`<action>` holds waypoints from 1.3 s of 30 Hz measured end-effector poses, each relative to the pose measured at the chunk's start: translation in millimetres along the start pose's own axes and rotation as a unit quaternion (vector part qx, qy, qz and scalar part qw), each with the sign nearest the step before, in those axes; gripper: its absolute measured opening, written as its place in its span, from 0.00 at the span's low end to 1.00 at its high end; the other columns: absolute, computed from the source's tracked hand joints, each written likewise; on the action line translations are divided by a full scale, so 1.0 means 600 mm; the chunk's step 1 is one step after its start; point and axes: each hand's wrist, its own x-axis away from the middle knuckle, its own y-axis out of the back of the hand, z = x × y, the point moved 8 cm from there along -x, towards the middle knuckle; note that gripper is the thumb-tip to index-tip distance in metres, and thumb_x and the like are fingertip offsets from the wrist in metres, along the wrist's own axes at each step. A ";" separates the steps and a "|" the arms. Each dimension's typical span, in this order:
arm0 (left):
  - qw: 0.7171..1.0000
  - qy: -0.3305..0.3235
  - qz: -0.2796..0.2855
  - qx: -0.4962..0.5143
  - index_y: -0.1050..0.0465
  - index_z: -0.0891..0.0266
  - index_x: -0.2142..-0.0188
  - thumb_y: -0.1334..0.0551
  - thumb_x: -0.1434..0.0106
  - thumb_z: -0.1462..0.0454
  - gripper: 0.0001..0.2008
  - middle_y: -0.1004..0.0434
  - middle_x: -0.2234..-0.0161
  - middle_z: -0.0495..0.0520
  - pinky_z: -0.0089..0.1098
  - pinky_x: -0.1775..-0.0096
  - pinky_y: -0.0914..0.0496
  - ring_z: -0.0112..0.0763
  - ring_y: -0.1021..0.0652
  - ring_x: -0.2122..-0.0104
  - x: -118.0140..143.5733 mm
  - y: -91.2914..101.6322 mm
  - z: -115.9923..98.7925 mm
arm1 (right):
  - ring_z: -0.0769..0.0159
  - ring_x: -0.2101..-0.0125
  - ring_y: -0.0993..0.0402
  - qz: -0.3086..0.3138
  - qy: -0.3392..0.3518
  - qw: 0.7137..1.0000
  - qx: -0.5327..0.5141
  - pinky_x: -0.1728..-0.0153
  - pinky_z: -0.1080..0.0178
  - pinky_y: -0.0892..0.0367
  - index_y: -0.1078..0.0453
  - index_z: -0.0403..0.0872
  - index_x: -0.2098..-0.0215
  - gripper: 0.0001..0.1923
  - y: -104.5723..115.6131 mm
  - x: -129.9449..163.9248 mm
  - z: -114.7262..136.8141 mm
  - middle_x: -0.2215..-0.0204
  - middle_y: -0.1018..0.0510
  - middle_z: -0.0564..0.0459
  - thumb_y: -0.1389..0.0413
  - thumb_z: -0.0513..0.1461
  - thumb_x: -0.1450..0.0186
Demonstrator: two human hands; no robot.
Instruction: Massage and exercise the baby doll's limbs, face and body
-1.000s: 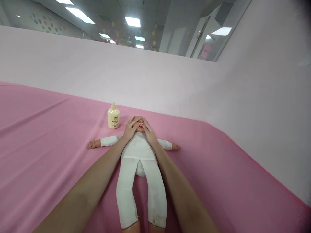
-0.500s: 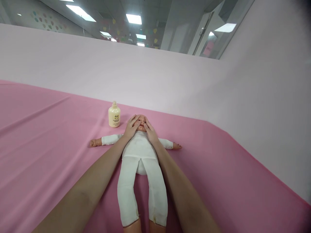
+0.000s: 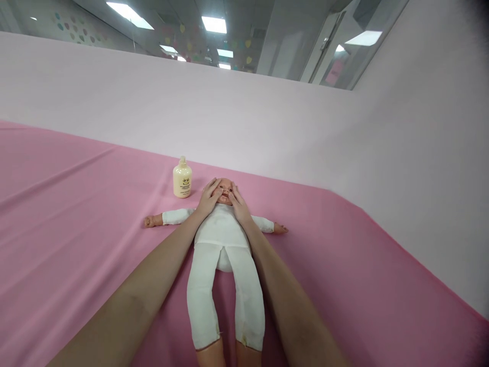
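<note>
Head view: pink counter (image 3: 76, 214) spread wide under a pale wall (image 3: 267, 117). Lying face-up at centre, white-suited doll (image 3: 221, 239), arms out, legs toward the camera. Standing just beside its head, cream bottle (image 3: 182, 178), untouched. Since a second ago, both palms slid from over the face out to the cheeks, eyes and mouth now uncovered. Left hand (image 3: 208, 196) and right hand (image 3: 239, 203): grip released, fingers flat against the head, cupping rather than clenching. Looks like gentle stroking of the face.

Bright, even light from ceiling panels (image 3: 214, 24); shadows soft beneath the arms. Wide-angle distortion bends the wall (image 3: 229, 117) edges; dark vignetting at the right corners. Focus sharp, no motion blur.
</note>
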 end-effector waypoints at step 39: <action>0.998 -0.008 -0.047 -0.040 0.38 0.60 0.35 0.38 0.34 0.49 0.33 0.34 0.36 0.64 0.46 0.34 0.41 0.45 0.34 0.35 0.009 0.014 -0.009 | 0.61 0.26 0.65 0.016 0.042 0.999 0.026 0.27 0.53 0.68 0.44 0.52 0.29 0.45 -0.003 -0.002 0.021 0.28 0.48 0.59 0.52 0.66 0.35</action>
